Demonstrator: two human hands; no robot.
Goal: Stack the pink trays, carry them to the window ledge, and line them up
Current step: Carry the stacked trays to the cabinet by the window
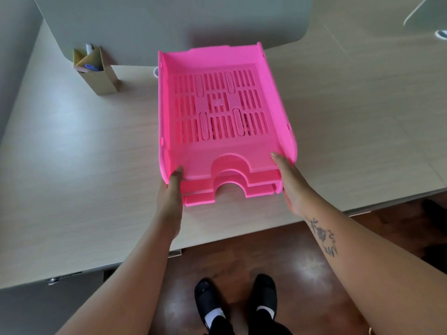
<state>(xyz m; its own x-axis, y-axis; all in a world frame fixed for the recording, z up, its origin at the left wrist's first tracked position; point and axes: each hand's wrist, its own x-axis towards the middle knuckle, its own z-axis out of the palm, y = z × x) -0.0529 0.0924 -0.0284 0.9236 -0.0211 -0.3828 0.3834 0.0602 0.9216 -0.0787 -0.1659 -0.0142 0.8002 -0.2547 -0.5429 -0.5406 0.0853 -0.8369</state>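
Observation:
A stack of pink trays (217,68) rests on the pale wooden desk (72,165), near its front edge. The top tray has a slotted floor and a curved notch at the front; two more front lips show beneath it. My left hand (170,201) grips the stack's front left corner, thumb on the top tray's side wall. My right hand (290,182) grips the front right corner, thumb inside the rim. The fingers of both hands are hidden under or behind the trays.
A cardboard pen holder (96,68) with markers stands at the back left. A grey partition (169,20) rises behind the trays. A white round object (156,72) peeks out behind the stack's left wall. Below the desk edge lie a dark wooden floor (302,267) and my shoes.

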